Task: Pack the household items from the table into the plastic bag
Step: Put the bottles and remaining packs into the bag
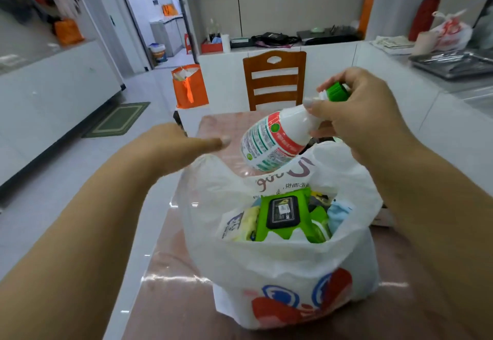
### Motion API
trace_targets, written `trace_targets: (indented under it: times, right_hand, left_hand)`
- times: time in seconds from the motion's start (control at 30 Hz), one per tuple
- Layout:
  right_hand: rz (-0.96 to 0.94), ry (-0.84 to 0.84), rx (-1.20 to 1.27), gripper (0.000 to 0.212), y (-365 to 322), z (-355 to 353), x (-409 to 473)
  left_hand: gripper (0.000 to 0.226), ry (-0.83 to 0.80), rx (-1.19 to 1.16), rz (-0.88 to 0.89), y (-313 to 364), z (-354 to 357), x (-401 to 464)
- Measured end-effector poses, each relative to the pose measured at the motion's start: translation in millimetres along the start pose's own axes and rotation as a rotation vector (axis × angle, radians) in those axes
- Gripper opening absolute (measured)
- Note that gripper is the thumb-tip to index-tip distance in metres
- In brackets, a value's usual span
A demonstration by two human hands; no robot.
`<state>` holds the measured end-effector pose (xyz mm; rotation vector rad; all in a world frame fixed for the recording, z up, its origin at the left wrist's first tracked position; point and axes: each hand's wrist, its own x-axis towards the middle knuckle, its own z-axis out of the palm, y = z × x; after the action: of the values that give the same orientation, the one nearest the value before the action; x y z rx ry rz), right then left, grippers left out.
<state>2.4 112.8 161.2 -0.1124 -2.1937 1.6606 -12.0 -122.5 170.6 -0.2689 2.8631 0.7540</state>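
Observation:
A white plastic bag (282, 262) with red and blue print stands open on the table (170, 299). Inside it lie a green wipes pack (286, 215) with a black lid, a yellow item and a light blue cloth. My right hand (357, 110) grips the neck of a white bottle (274, 141) with a green cap and a red-and-green label, held tilted above the bag's far rim. My left hand (181, 143) hovers flat at the bag's left handle, fingers together, holding nothing.
A wooden chair (274, 80) stands at the table's far side. An orange tote bag (189, 86) sits on the floor to its left. A green mat (117, 119) lies by the left cabinets. A counter with a metal tray (453, 63) runs along the right.

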Motion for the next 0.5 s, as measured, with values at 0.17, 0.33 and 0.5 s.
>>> trace_targets:
  times: [0.17,0.33,0.5]
  right_hand:
    - [0.234,-0.14,0.07,0.023,16,19,-27]
    - [0.196,-0.315,-0.426,0.025,65,43,-52]
    - [-0.247,0.123,-1.202,0.053,69,-4,-41]
  left_hand:
    - [0.023,-0.067,-0.569,0.074,-14,20,-3]
    - [0.024,-0.026,-1.0,0.213,-2,29,-21]
    - [0.027,0.014,-1.094,0.255,-4,36,-30]
